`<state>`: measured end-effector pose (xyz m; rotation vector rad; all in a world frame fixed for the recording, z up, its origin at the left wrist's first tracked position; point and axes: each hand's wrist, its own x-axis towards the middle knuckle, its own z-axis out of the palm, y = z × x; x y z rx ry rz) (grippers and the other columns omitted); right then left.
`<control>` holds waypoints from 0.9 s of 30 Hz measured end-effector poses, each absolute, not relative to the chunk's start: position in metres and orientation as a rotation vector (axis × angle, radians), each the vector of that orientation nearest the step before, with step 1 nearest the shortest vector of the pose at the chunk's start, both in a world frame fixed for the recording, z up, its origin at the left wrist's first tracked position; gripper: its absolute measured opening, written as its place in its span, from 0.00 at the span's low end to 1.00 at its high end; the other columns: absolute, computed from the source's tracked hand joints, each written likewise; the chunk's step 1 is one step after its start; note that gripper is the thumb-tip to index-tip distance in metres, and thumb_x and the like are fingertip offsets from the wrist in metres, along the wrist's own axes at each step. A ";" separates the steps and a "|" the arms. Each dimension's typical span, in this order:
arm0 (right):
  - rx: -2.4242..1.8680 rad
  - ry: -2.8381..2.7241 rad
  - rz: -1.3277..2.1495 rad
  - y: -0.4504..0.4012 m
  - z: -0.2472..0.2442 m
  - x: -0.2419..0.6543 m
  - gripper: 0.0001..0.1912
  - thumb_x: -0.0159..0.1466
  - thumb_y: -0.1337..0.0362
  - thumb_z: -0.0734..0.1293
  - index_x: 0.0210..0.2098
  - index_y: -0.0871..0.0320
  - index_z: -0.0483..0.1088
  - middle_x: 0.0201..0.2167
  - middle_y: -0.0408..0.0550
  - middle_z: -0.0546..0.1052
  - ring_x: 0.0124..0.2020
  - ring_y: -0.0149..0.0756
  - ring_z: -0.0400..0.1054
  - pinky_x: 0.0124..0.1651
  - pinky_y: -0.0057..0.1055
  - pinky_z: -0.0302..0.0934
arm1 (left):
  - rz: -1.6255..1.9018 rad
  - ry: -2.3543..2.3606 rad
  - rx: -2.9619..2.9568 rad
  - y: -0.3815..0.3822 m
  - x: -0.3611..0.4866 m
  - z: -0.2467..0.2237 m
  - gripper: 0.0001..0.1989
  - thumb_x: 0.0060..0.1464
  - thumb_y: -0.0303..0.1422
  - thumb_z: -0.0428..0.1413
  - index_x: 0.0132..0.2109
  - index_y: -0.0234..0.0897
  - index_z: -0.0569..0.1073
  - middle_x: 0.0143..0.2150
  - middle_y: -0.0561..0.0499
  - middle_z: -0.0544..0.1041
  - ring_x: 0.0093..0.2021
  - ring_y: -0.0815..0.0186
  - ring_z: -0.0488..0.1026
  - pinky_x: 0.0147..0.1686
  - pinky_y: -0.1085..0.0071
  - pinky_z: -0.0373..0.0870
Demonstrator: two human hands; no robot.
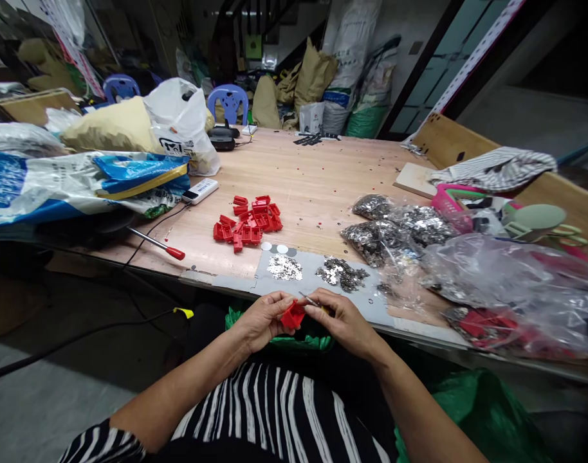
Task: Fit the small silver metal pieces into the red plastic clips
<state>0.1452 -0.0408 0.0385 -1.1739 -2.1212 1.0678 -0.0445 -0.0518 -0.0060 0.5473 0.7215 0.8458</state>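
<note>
My left hand (pixel 269 321) holds a small red plastic part (pixel 293 314) in front of the table edge. My right hand (pixel 336 316) is closed on a thin pointed tool (pixel 309 298), its tip close above the red part. Just beyond my hands, a grey mat (pixel 309 280) bears a pile of shiny silver metal pieces (pixel 284 267) and a pile of darker metal pieces (pixel 343 274). A heap of red plastic parts (pixel 251 220) lies behind the mat, to the left.
A red-handled screwdriver (pixel 174 253) and a white device (pixel 201 191) lie at left, near large bags (pixel 144 173). Clear bags of metal pieces (pixel 385 238) and a pink basket (pixel 452 204) stand at right. Green bags (pixel 482 411) hang below the table.
</note>
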 end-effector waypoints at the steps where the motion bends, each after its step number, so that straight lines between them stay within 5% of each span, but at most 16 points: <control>1: -1.197 -2.069 1.084 -0.040 0.037 0.147 0.12 0.67 0.58 0.59 0.40 0.56 0.71 0.33 0.45 0.73 0.35 0.34 0.67 0.39 0.29 0.61 | 0.849 0.729 0.545 -0.052 -0.045 -0.007 0.17 0.47 0.40 0.63 0.36 0.31 0.70 0.27 0.51 0.74 0.23 0.71 0.73 0.23 0.77 0.68; 8: -1.314 -1.939 1.175 -0.039 0.022 0.146 0.10 0.65 0.56 0.61 0.32 0.56 0.63 0.24 0.37 0.63 0.26 0.28 0.56 0.28 0.25 0.53 | 0.860 0.750 0.568 -0.051 -0.046 -0.004 0.17 0.47 0.41 0.64 0.35 0.31 0.70 0.26 0.52 0.73 0.21 0.72 0.71 0.22 0.76 0.68; 18: -1.188 -1.690 1.616 -0.041 0.008 0.139 0.18 0.57 0.53 0.69 0.29 0.56 0.58 0.23 0.36 0.59 0.24 0.26 0.51 0.26 0.24 0.48 | 0.745 0.768 0.631 -0.054 -0.046 -0.004 0.17 0.42 0.39 0.66 0.34 0.31 0.72 0.28 0.52 0.72 0.24 0.74 0.68 0.25 0.77 0.66; 23: -1.234 -1.693 1.517 -0.042 0.006 0.141 0.16 0.58 0.54 0.68 0.28 0.56 0.59 0.22 0.35 0.59 0.24 0.27 0.51 0.27 0.25 0.48 | 0.759 0.796 0.629 -0.051 -0.040 -0.005 0.19 0.42 0.41 0.66 0.37 0.32 0.74 0.29 0.51 0.73 0.25 0.72 0.69 0.26 0.74 0.68; 27: -1.292 -1.613 1.335 -0.041 0.002 0.143 0.14 0.58 0.54 0.67 0.29 0.56 0.60 0.26 0.38 0.62 0.26 0.28 0.54 0.29 0.26 0.51 | 0.933 0.847 0.766 -0.053 -0.038 -0.004 0.20 0.52 0.46 0.58 0.43 0.34 0.75 0.37 0.47 0.73 0.30 0.69 0.72 0.30 0.72 0.70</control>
